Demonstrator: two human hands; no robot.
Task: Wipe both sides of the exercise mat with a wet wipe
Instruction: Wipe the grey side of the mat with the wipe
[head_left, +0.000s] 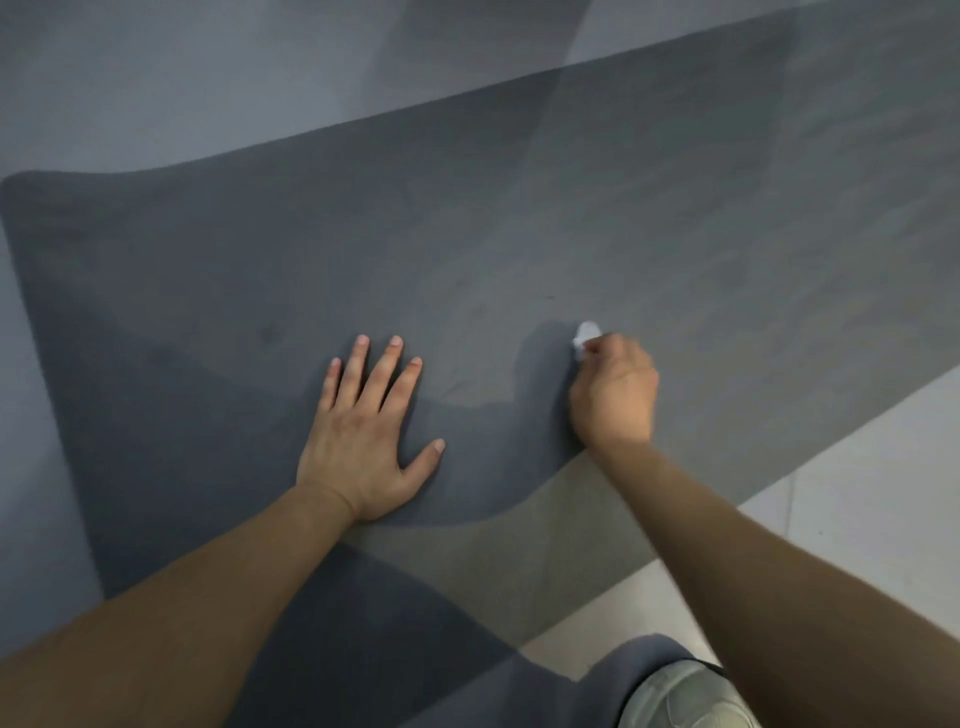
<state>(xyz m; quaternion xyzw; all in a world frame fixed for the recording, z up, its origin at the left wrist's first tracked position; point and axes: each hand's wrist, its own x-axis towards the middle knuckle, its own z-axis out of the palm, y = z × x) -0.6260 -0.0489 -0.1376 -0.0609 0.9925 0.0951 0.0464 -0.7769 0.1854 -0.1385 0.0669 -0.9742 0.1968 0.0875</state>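
Exercise mat (467, 249), grey, lies flat on the pale floor (857, 499), spread under both hands. Left hand (363, 441) presses flat on it, fingers (382, 374) straight and spread, holding nothing. Right hand (613, 395) is curled into a fist gripping a white wet wipe (586, 335); wipe pokes out past the knuckles, touching the mat. Shoe (685, 696) sits near the right forearm.

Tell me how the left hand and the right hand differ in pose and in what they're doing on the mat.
The left hand lies flat, fingers straight and spread, pressing on the exercise mat; the right hand is curled. The left hand holds nothing; the right hand grips a white wet wipe that pokes out past its fingers. Both are over the mat, on bare forearms.
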